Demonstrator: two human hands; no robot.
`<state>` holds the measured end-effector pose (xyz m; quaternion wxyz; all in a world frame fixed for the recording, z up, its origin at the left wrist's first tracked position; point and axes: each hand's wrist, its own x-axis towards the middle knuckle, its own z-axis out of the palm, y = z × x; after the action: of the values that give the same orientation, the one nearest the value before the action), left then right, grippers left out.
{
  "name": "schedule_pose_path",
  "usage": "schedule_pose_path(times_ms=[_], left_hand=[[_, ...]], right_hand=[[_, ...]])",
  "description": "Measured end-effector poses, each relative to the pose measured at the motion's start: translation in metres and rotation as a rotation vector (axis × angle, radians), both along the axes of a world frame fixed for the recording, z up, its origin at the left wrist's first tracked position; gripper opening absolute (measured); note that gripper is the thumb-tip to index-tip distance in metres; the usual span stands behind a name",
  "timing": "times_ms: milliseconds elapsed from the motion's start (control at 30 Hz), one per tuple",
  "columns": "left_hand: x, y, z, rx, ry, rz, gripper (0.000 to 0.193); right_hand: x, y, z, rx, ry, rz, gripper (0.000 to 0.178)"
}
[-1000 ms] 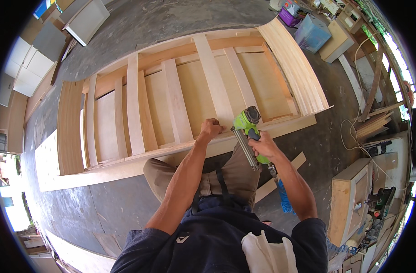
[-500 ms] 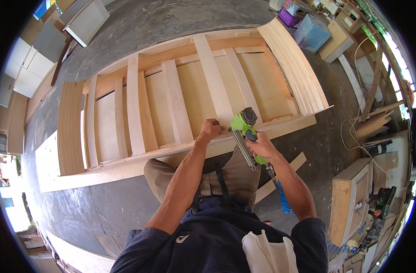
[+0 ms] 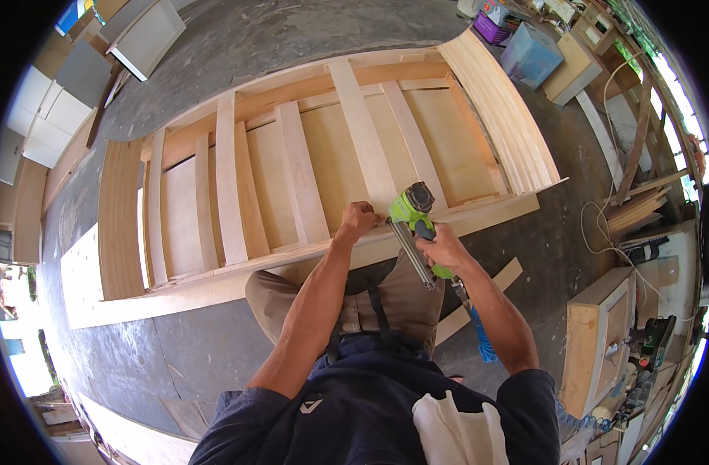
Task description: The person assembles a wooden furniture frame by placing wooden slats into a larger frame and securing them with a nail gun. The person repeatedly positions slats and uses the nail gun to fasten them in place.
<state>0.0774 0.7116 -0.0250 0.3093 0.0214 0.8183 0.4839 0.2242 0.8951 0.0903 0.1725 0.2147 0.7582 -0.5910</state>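
Note:
A large wooden frame (image 3: 176,283) with several cross slats lies flat on the dark floor in front of me. My right hand (image 3: 445,249) grips a green nail gun (image 3: 410,213), its nose set down on the frame's near rail by the foot of a slat (image 3: 362,139). My left hand (image 3: 358,218) presses on that slat's near end, just left of the gun. A blue coiled air hose (image 3: 484,341) trails from the gun past my right forearm.
A loose wood strip (image 3: 478,302) lies on the floor by my right knee. A wooden box (image 3: 591,341) and tools stand at the right. A blue bin (image 3: 531,54) and boards sit at the far right. White panels (image 3: 48,116) lean at the far left.
The nail gun and my right hand have shifted slightly left along the rail toward my left hand. My left hand stays on the slat.

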Motion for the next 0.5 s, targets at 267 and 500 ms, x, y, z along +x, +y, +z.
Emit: schedule_pose_path(times_ms=[267,500], left_hand=[[-0.006,-0.004,-0.015,0.006,-0.017,-0.015,0.028],[-0.007,-0.002,-0.024,0.003,0.003,-0.021,0.026]], right_hand=[[-0.003,-0.009,0.008,0.019,-0.001,0.025,0.015],[-0.003,-0.006,-0.008,0.091,0.018,0.048,0.017]])
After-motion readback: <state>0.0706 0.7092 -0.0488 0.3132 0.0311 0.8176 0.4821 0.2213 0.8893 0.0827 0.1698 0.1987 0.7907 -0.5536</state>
